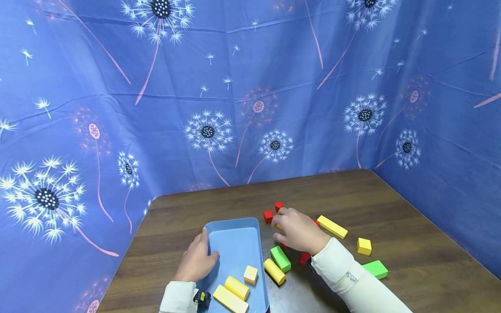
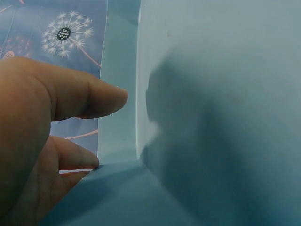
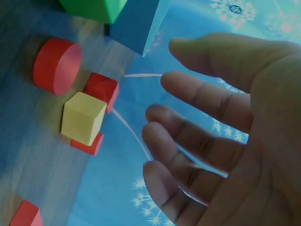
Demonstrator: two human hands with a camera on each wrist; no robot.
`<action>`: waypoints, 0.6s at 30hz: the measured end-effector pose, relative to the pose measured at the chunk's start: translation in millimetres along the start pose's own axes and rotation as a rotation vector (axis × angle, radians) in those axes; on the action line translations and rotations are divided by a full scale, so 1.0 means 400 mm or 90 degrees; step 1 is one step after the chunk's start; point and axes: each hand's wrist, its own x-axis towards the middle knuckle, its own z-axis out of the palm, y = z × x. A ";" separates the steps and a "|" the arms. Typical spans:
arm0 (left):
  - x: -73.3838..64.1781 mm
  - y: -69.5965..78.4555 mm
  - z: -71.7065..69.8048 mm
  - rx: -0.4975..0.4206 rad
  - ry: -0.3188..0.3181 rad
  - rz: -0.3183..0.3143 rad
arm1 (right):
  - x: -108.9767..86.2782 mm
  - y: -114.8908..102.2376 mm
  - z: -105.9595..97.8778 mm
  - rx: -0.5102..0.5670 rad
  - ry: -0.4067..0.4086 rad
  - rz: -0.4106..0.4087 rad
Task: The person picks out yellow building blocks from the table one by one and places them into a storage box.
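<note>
My left hand [image 1: 197,259] rests at the left rim of a blue tray [image 1: 235,243], thumb stretched out over the inside. In the left wrist view, the thumb stands apart from the other fingers, whose tips lie right at the tray's wall [image 2: 117,134]. My right hand [image 1: 298,230] hovers over loose blocks right of the tray, fingers spread and slightly bent. Nothing is between them in the right wrist view, where a yellow cube [image 3: 83,118] lies in front of the fingertips. Near that cube are a red cylinder [image 3: 51,66] and a red cube [image 3: 104,89].
Inside the tray are a yellow cube [image 1: 250,275], a yellow cylinder [image 1: 237,288] and a long yellow block [image 1: 230,299]. Beside it lie another yellow cylinder [image 1: 275,272] and a green block [image 1: 280,259]. Farther right are a yellow bar [image 1: 332,227], yellow cube [image 1: 364,246] and green block [image 1: 376,269].
</note>
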 end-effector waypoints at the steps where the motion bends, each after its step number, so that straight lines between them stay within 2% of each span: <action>1: -0.001 0.000 0.002 0.000 0.000 0.001 | 0.000 0.003 0.006 -0.008 0.006 0.005; 6: -0.002 0.001 0.006 0.003 0.002 0.010 | 0.003 0.018 0.032 -0.066 0.031 0.042; 10: -0.001 0.001 0.003 0.002 0.004 0.012 | 0.012 0.026 0.045 -0.073 0.034 0.069; 18: -0.003 0.006 -0.002 -0.006 0.001 0.003 | 0.021 0.028 0.065 -0.058 0.019 0.082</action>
